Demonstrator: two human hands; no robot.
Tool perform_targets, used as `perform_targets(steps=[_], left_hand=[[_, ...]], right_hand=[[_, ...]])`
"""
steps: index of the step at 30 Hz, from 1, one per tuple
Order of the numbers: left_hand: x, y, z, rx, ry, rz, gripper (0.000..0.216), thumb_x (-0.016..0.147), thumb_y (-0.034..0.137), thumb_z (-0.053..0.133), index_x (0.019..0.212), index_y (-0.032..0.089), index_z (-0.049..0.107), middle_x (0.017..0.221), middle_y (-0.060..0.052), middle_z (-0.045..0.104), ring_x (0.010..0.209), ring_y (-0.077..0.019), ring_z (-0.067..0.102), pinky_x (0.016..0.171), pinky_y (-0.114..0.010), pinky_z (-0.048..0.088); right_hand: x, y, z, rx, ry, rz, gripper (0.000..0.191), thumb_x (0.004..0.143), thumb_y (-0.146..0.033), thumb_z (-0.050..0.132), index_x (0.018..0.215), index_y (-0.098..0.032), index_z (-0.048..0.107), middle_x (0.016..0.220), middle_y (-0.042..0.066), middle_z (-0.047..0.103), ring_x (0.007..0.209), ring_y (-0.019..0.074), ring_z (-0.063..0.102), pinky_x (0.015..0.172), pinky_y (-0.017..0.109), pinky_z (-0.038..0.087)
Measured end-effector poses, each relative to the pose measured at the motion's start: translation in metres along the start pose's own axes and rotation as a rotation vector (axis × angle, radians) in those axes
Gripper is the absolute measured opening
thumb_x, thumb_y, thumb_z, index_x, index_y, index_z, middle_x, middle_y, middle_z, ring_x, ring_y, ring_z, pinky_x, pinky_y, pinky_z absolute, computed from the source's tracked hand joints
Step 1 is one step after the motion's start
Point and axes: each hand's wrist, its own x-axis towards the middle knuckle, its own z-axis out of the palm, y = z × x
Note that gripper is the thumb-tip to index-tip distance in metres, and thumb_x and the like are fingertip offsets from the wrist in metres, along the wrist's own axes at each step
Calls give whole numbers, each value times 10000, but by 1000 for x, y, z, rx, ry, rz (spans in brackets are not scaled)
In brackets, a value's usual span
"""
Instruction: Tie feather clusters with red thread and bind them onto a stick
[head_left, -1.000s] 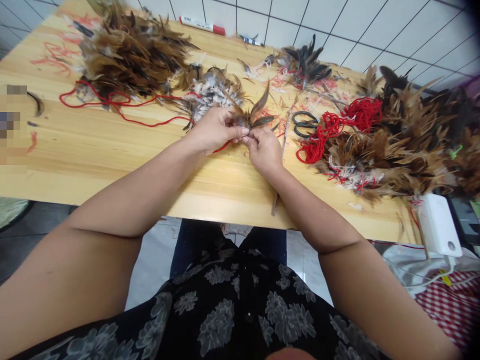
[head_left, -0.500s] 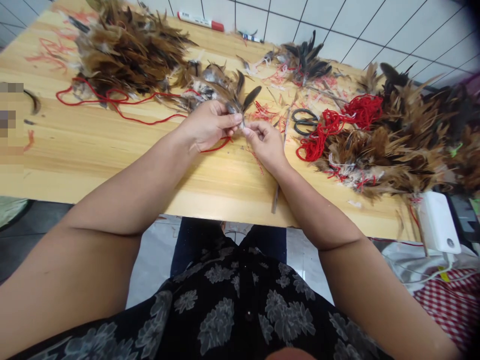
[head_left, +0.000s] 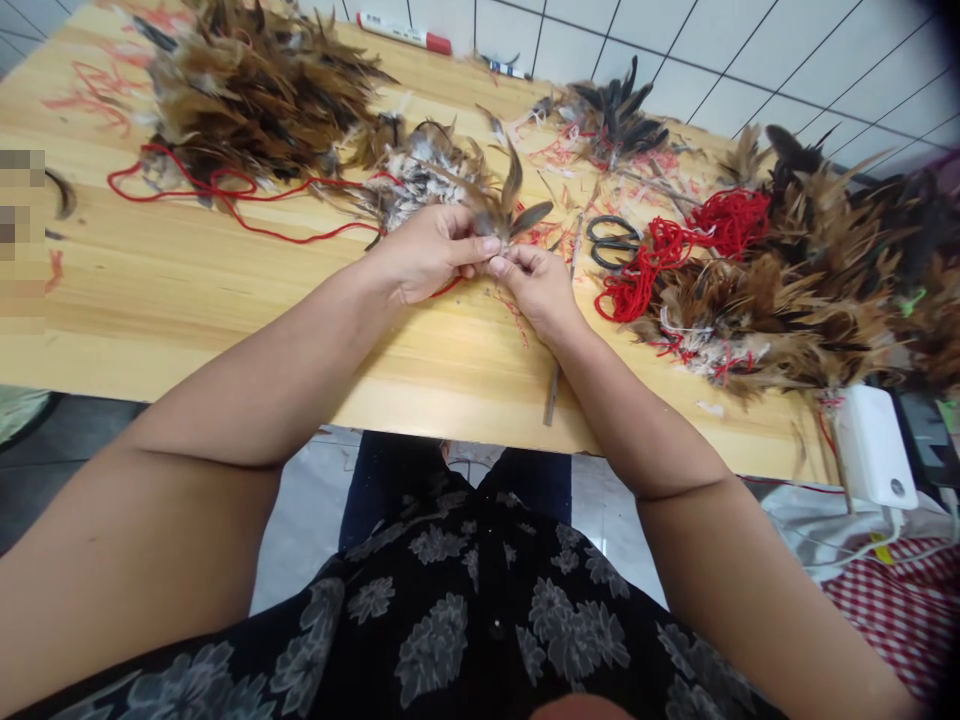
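Note:
Both my hands meet over the middle of the table. My left hand [head_left: 442, 248] pinches a small bunch of brown and dark feathers [head_left: 511, 195] near the quill ends, tips pointing away from me. The thumb and fingers of my right hand [head_left: 538, 285] are closed at the base of the same feathers, touching my left fingertips; exactly what lies in that pinch is hidden. A red cord [head_left: 330, 237] trails from the left and shows again under my left hand. Just beyond my hands lies a pale, fluffy feather bundle [head_left: 424, 175].
A large brown feather pile [head_left: 247, 100] lies at the back left, another feather pile [head_left: 780, 300] at the right. Black-handled scissors [head_left: 613, 243] and tangled red cord [head_left: 637, 280] lie right of my hands. Behind are a red-capped marker [head_left: 405, 33] and dark feathers [head_left: 616, 108]. A white device [head_left: 876, 445] stands at the right edge.
My hands have moved slightly right and closer together. The feathers between them have shifted right and fanned out a little. The view has shifted slightly.

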Motion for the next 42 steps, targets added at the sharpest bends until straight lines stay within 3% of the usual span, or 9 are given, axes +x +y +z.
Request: perform_targets(steps=[5,7,13,20,25,34,39,42], left_hand=[[-5,15,0,-17,32,-65,177,982,106,949,945,189,798,793,-8,699,634,-111,614,580,-223,461],[-6,19,2,-36,18,-94,171,969,57,925,998,187,817,830,-13,725,621,-104,605,563,-217,444],[-10,23,13,-7,-54,-126,238,945,168,1022,987,170,787,821,-30,730,610,-119,599,569,-252,415],[-9,28,7,310,178,31,230,1004,107,867,833,201,744,743,7,639,755,-190,579,738,-318,451],[-14,41,8,585,239,101,257,1005,68,793,813,215,708,774,7,630,791,-200,493,806,-352,418],[-11,36,-3,607,128,217,228,958,92,759,819,261,697,881,-36,654,913,-252,505,1003,-390,463],[-6,26,-10,582,81,235,212,934,195,853,821,291,702,910,-61,630,1000,-293,475,1219,-434,431],[-8,30,-9,551,68,200,261,919,152,902,817,287,704,879,-50,585,1056,-296,476,1277,-407,402]], right_hand=[[-2,-10,-3,155,58,34,689,857,-901,857,847,-234,684,838,15,717,876,172,668,829,316,583],[-3,-16,-5,183,72,62,727,804,-943,867,842,-244,671,802,11,699,875,179,677,797,314,584],[-6,-24,-6,185,75,84,697,845,-916,855,838,-251,645,763,-6,630,851,172,652,758,300,573],[-4,-13,-9,84,175,96,475,1019,-657,834,870,-248,645,869,2,638,986,198,676,910,344,627],[2,-2,-17,7,189,62,443,1059,-630,789,900,-230,683,858,0,608,969,194,655,935,367,616],[1,-4,-16,-108,152,68,480,1014,-562,853,763,-240,599,709,-21,451,861,189,566,819,331,524],[-1,-12,-14,-156,74,46,587,952,-701,873,731,-250,568,695,-20,406,812,180,491,751,325,451],[-1,-14,-15,-180,47,42,609,936,-731,878,727,-248,572,693,-20,416,799,175,473,742,325,436]])
